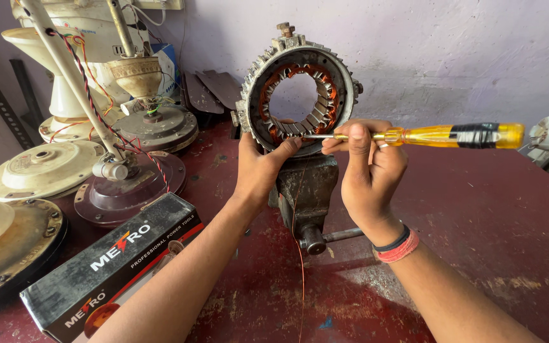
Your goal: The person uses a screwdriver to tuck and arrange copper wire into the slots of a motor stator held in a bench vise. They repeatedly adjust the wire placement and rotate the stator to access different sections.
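Half wound at most, judging by copper showing in only part of the stator ring (300,89), clamped upright in the vise (306,190) mid-counter. Left hand (258,168) closed on ring's lower rim; right hand (366,168) pinched round yellow screwdriver (440,135), tip in a slot. Crowded toward counter's left edge: fan housings (42,168), tool box (115,260). Free room toward right edge.

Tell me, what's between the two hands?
In the head view, the dark metal vise stands between the left hand and right hand, clamping the round motor ring above.
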